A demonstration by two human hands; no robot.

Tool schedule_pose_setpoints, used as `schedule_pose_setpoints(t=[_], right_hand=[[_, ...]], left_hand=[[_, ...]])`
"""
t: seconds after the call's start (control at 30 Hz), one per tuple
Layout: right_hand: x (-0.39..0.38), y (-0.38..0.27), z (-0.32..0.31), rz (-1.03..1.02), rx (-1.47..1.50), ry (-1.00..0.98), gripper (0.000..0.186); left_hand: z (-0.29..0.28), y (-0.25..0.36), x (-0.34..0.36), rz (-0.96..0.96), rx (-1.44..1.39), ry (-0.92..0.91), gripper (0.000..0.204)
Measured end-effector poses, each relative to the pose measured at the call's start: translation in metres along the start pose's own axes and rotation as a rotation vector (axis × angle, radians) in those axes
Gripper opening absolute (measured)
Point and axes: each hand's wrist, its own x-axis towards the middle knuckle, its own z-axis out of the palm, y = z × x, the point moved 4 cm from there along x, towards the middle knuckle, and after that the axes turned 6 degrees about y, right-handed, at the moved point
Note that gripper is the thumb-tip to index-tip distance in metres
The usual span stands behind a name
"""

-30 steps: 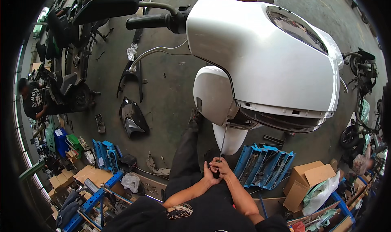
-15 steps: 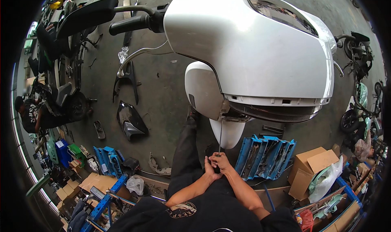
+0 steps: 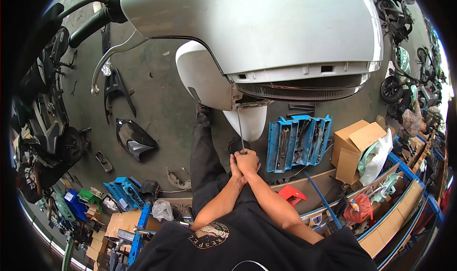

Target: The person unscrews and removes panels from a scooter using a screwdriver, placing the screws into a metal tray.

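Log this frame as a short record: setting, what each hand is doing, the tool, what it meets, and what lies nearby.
setting: workshop floor, seen from above
left hand: clasped against the right hand, on the screwdriver's handle end
right hand: wrapped around the handle
screwdriver: long shaft, upright, tip up under the scooter's front
scooter: white body, handlebar at upper left
toolbox: blue, opened out, right of the hands
boxes: cardboard, right of the toolbox
black panel: loose on the floor, left
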Motion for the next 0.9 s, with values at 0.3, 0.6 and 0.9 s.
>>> schedule_pose_setpoints(t=[0.3,0.6,0.9], right_hand=[[0.046,0.018,0.028,-0.223,0.830,-1.232,0.019],[0.017,0.005,0.024,-0.316,0.222,-0.001,0.040],[0.032,0.018,-0.004,-0.564,0.504,-0.827,0.029]], left_hand=[[0.024,-0.007,-0.034,0.139,0.184,0.358,0.052],[-0.009,-0.002,-0.060,0.532,0.665,0.164,0.036],[0.025,-0.002,-0.058,0.490,1.330,0.472,0.031]])
